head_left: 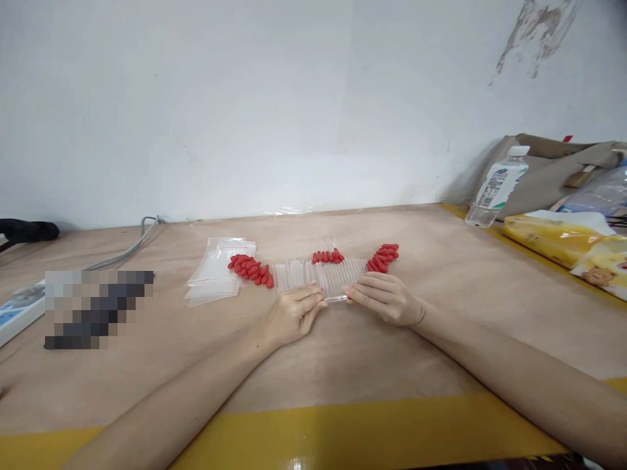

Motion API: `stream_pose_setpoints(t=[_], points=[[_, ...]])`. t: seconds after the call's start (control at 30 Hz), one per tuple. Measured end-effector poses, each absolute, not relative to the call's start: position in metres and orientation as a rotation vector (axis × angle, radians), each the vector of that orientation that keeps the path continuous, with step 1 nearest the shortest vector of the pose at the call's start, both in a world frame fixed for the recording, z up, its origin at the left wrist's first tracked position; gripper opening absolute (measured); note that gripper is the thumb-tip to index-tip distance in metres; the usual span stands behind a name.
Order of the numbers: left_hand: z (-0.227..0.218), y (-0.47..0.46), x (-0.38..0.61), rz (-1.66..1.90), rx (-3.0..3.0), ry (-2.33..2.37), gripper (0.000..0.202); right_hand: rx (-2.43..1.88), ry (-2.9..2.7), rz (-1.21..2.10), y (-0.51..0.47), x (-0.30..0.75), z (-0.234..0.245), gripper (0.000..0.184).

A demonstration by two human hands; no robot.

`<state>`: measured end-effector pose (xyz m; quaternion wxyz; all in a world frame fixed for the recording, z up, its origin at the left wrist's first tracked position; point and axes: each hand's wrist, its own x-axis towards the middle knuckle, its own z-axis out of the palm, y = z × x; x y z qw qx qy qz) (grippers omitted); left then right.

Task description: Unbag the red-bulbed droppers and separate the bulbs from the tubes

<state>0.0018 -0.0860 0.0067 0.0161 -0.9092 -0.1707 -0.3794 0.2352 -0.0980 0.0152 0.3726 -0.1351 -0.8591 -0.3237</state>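
Observation:
My left hand point(298, 311) and my right hand point(385, 298) are both closed, their fingertips pinching opposite ends of a thin clear tube point(336, 299) that lies crosswise between them. Just beyond it, many similar clear tubes point(292, 275) lie side by side in rows on the table. Red rubber bulbs point(251, 268) are heaped at the left end of the rows, and more red bulbs point(383, 258) sit at the right end, beside my right hand. Behind the rows, several red bulbs point(328, 256) stand in a line, with thin clear tips pointing away from me.
Flat clear zip bags point(215, 274) are stacked left of the bulbs. Farther left are a blurred dark object point(100, 310), a white power strip point(22, 313) and a grey cable point(130, 251). A water bottle point(497, 186), a yellow tissue pack point(553, 235) and a grey bag point(548, 163) stand at right.

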Motion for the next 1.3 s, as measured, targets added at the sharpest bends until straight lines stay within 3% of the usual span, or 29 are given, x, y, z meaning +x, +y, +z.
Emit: stream_pose_setpoints(t=[0.13, 0.3, 0.4, 0.53, 0.67, 0.93, 1.13, 1.3], points=[[0.008, -0.080, -0.005, -1.273, -2.724, -0.617, 0.017, -0.495, -2.169, -0.735, -0.092, 0.255, 0.021, 0.021], [0.010, -0.067, -0.010, -1.309, -2.495, -0.964, 0.016, -1.048, -1.685, -0.583, -0.070, 0.293, 0.033, 0.017], [0.012, -0.061, -0.005, -1.204, -2.435, -1.016, 0.020, -1.267, -1.515, -0.371, -0.048, 0.314, 0.035, 0.026], [0.014, -0.055, 0.004, -1.119, -2.433, -0.910, 0.033, -1.508, -1.430, 0.017, -0.015, 0.337, 0.026, 0.025], [0.013, -0.055, 0.015, -1.091, -2.416, -0.768, 0.030, -1.594, -1.326, 0.352, 0.003, 0.345, 0.014, 0.027], [0.005, -0.065, 0.038, -0.895, -2.498, -0.636, 0.032, -1.500, -1.318, 0.406, -0.004, 0.344, 0.012, 0.032], [0.003, -0.070, 0.038, -0.955, -2.659, -0.659, 0.028, -1.532, -1.449, 0.443, -0.010, 0.343, 0.015, 0.040], [0.001, -0.064, 0.036, -0.993, -2.731, -0.651, 0.046, -1.576, -1.447, 0.417, -0.008, 0.346, 0.012, 0.045]])
